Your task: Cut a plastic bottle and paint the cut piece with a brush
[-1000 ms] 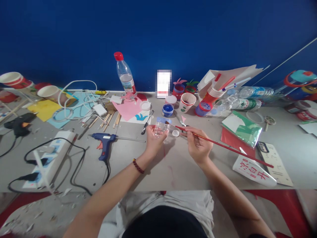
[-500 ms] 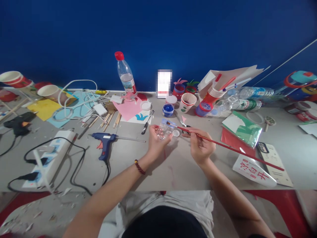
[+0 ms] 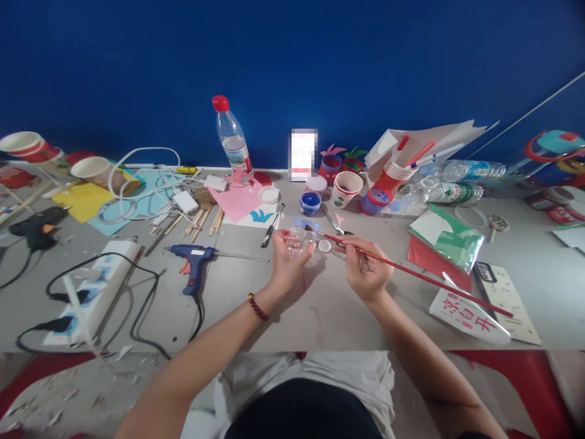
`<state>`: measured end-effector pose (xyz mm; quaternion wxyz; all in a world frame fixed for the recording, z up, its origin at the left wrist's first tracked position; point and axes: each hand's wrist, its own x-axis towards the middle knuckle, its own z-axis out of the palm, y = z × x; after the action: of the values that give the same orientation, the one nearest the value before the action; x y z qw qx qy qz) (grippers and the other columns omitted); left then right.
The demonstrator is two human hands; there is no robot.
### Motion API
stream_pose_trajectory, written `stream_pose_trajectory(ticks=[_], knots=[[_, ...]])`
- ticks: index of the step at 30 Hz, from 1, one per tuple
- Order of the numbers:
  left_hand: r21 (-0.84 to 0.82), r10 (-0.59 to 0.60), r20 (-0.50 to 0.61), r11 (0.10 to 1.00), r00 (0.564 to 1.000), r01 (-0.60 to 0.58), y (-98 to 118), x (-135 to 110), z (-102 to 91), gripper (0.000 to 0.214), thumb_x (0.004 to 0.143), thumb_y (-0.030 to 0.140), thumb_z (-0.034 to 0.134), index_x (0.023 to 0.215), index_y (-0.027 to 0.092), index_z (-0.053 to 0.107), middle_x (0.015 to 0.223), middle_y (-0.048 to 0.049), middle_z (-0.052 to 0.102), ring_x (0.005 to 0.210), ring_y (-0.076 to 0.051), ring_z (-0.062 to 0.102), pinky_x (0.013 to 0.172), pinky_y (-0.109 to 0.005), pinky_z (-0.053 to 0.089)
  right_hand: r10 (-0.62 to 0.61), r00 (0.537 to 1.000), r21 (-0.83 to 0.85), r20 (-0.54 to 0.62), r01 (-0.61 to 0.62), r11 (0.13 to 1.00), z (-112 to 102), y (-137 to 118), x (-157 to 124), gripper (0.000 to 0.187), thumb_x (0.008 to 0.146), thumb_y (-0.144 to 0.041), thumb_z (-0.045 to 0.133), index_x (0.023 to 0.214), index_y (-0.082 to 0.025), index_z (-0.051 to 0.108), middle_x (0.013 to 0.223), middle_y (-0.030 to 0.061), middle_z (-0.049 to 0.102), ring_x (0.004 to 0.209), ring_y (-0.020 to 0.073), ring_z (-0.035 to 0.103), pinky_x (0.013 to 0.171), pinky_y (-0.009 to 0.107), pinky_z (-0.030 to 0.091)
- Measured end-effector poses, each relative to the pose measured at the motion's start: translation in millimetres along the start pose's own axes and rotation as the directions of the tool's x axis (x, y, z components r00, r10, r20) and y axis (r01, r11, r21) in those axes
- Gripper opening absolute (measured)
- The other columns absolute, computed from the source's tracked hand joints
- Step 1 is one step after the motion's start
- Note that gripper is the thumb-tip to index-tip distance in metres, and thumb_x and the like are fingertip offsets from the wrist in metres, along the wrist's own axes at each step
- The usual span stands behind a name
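Note:
My left hand [image 3: 290, 259] is closed around a clear plastic bottle piece [image 3: 299, 241] with blue paint along its far edge. In my right hand [image 3: 369, 268] is a long red paintbrush [image 3: 411, 273], gripped like a pen. Its bristles touch or hover just over the blue-painted part; which one I cannot tell. Just beyond the hands stands an open jar of blue paint [image 3: 311, 203]. A small white cap [image 3: 325, 246] lies between my hands. Scissors [image 3: 336, 222] rest past my right hand, their handles partly hidden.
A blue glue gun [image 3: 194, 262] lies left of my hands, beside a white power strip [image 3: 94, 292] with black cords. A tall red-capped bottle [image 3: 233, 137] stands at the wall. A paper cup [image 3: 346, 189] is behind the scissors. At right are a green packet [image 3: 450, 238] and plastic bottles [image 3: 457, 193].
My right hand and the paintbrush have shifted slightly left. The clear plastic piece in my left hand has turned or moved slightly left too. Other things stay in place.

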<state>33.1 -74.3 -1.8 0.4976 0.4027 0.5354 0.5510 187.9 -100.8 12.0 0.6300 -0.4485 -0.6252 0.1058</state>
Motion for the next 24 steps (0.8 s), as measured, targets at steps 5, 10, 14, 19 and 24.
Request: stream_pose_trajectory(ticks=[5, 10, 14, 19, 24], knots=[[0.005, -0.022, -0.019, 1.0, 1.0, 0.022, 1, 5, -0.4, 0.055, 0.063, 0.025, 0.084, 0.098, 0.025, 0.041, 0.096, 0.0005, 0.052, 0.083, -0.013, 0.056, 0.076, -0.03, 0.049, -0.003, 1.0, -0.024, -0.016, 0.003, 1.0, -2, 2, 3, 0.012, 0.093, -0.02, 0.061, 0.1, -0.024, 0.069, 0.095, 0.0064, 0.077, 0.085, 0.0225, 0.077, 0.072, 0.038, 0.067], [-0.001, -0.027, -0.041, 1.0, 0.999, 0.027, 0, 7, -0.2, 0.053, 0.065, 0.024, 0.082, 0.098, 0.026, 0.041, 0.094, 0.001, 0.052, 0.081, -0.013, 0.056, 0.077, -0.031, 0.048, 0.02, 0.998, -0.078, -0.061, -0.025, 0.997, -4, 7, 5, 0.012, 0.093, -0.021, 0.06, 0.099, -0.024, 0.069, 0.094, 0.0058, 0.077, 0.077, 0.0209, 0.077, 0.069, 0.036, 0.067], [-0.007, 0.001, -0.014, 1.0, 1.0, -0.001, -1, 4, 0.7, 0.053, 0.064, 0.022, 0.084, 0.096, 0.028, 0.041, 0.093, 0.0016, 0.053, 0.079, -0.014, 0.057, 0.074, -0.031, 0.048, -0.02, 0.994, 0.037, -0.107, 0.024, 0.999, -2, 7, 1, 0.016, 0.094, -0.018, 0.058, 0.104, -0.025, 0.068, 0.099, 0.0057, 0.077, 0.085, 0.0228, 0.077, 0.068, 0.037, 0.068], [0.022, 0.022, 0.029, 1.0, 0.999, -0.023, -3, 0, 0.3, 0.058, 0.061, 0.022, 0.085, 0.1, 0.027, 0.043, 0.095, 0.0007, 0.055, 0.085, -0.017, 0.059, 0.078, -0.034, 0.048, -0.037, 0.997, 0.091, -0.065, 0.043, 0.995, 1, 4, -4, 0.017, 0.094, -0.016, 0.057, 0.105, -0.024, 0.067, 0.1, 0.0066, 0.076, 0.093, 0.0239, 0.077, 0.066, 0.036, 0.068], [0.042, 0.062, 0.043, 0.997, 0.997, -0.063, -4, -2, -0.4, 0.061, 0.058, 0.022, 0.086, 0.103, 0.027, 0.044, 0.097, -0.0004, 0.055, 0.089, -0.019, 0.059, 0.082, -0.037, 0.048, -0.015, 0.999, 0.027, -0.032, 0.015, 1.0, 2, 6, -5, 0.013, 0.095, -0.018, 0.057, 0.103, -0.023, 0.067, 0.1, 0.0073, 0.076, 0.091, 0.0233, 0.077, 0.071, 0.036, 0.068]])
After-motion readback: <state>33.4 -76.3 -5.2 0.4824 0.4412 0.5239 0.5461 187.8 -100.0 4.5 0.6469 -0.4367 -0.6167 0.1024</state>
